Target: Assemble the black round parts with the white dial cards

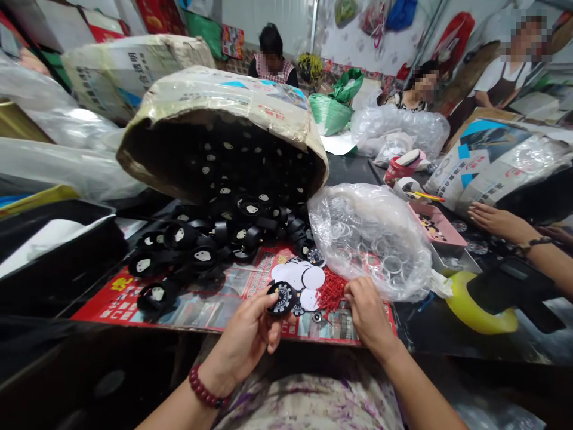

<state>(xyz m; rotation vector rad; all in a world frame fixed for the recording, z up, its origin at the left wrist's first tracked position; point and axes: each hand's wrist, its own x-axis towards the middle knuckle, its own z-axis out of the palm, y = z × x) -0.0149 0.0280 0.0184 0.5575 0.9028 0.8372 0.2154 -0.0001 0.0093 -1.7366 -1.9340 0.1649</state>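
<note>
My left hand (244, 337) is closed around the edge of a black round case with a printed dial (283, 298), dial side up. My right hand (367, 313) has its fingers drawn together at the right edge of a heap of thin red plastic pieces (330, 288). What its fingertips hold, if anything, is hidden. White paper discs (293, 276) lie heaped beside the red pieces, with a few dark dials among them. Several black round cases (203, 257) spill from a tipped carton (233, 89) onto a red printed sheet (111, 301).
A clear bag of transparent rings (369, 239) lies right of the sheet. Beyond it are a pink tray (436, 224) of small parts and a yellow tape roll (481, 304). Another person's hand (501, 224) works at the right. A black bin (54, 239) stands left.
</note>
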